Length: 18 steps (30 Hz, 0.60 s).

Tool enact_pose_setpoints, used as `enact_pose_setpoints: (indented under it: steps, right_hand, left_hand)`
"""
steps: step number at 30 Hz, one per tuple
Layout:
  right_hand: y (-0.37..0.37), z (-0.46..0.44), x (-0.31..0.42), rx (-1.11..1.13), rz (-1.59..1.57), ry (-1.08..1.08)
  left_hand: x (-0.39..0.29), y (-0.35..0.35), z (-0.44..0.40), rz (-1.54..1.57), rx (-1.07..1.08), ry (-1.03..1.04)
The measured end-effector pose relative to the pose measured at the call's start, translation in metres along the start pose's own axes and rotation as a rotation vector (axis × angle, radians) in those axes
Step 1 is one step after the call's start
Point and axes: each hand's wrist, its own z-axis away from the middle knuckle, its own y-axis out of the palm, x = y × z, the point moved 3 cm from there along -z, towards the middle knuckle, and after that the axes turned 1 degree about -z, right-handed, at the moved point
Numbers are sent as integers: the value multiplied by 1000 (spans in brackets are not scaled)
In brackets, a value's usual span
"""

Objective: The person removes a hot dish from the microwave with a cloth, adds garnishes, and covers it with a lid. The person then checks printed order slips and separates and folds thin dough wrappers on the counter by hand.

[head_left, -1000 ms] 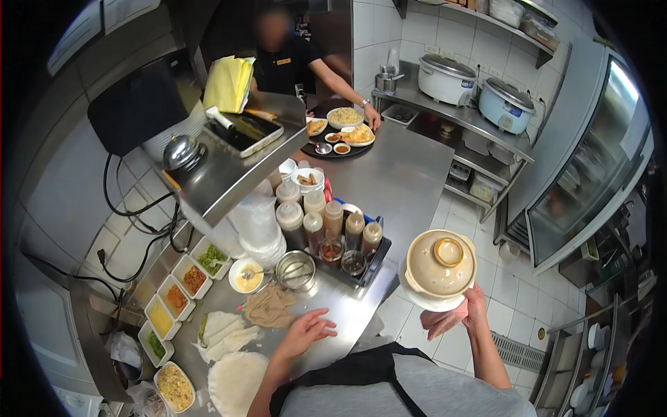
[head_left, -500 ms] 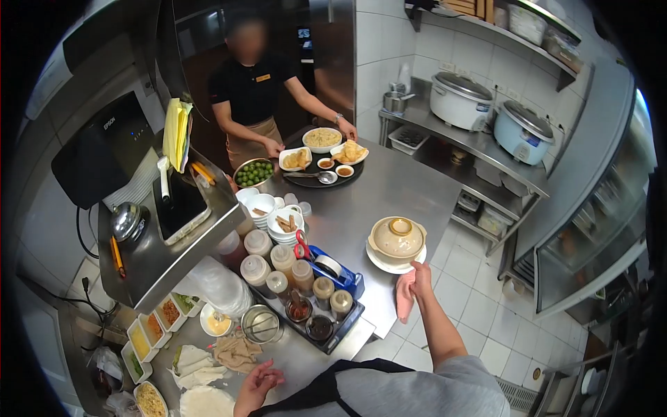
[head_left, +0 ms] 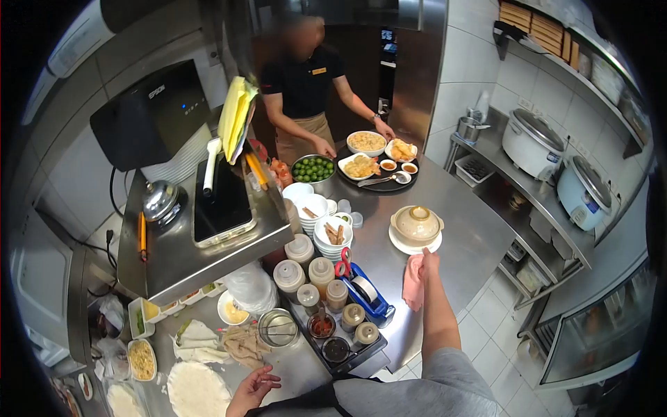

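A lidded beige clay pot [head_left: 417, 224] sits on a white plate [head_left: 432, 246] over the steel counter [head_left: 465, 208]. My right hand [head_left: 430, 262] is closed at the plate's near edge, with a pink cloth [head_left: 413, 281] hanging from it. Low in the view, my left hand [head_left: 257, 386] is held over the counter edge with its fingers apart and nothing in them. Close to it lie a crumpled brown cloth [head_left: 244, 344] and a round sheet of dough [head_left: 198, 390].
Across the counter a person [head_left: 302, 83] touches a black tray [head_left: 379, 182] of dishes. Sauce bottles [head_left: 321, 274], a blue tape dispenser [head_left: 367, 295] and stacked white bowls [head_left: 332, 240] stand between my arms. A steel shelf [head_left: 267, 243] juts out at upper left.
My right hand has carried the pot and plate forward, away from me, over the counter. The view has turned, and the person across has a second hand at the tray.
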Motion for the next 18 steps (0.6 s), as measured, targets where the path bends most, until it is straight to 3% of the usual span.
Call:
enact_pose_setpoints:
  steps: [2, 4, 7, 9, 10, 11, 12, 13, 16, 18]
  right_hand:
    - [-6, -41, -17, 22, 125, 41]
    - [-35, -125, -47, 246, 564, -76]
    - [-7, 8, 32, 307, 724, 16]
    - [-20, 40, 56, 320, 881, -202]
    - [-45, 15, 56, 465, 833, -138]
    - [-54, 26, 61, 424, 572, -177]
    - [-51, 57, 75, 521, 439, -76]
    - [-50, 88, 91, 666, 345, -96]
    - [-17, 218, 148, 1241, 167, 195]
    - [-3, 284, 159, 1206, 40, 235]
  left_hand:
    - [0, 2, 0, -19, 7, 62]
    - [0, 3, 4, -15, -20, 102]
    - [6, 2, 7, -10, 7, 150]
    - [18, -1, 7, 10, 24, 166]
    - [23, -2, 8, -9, 35, 180]
    - [23, -2, 12, -47, 24, 183]
    - [23, -1, 15, -90, 23, 184]
    - [24, -2, 20, -127, 15, 178]
    - [21, -13, 40, -273, -53, 181]
    - [29, -28, 56, -385, -179, 248]
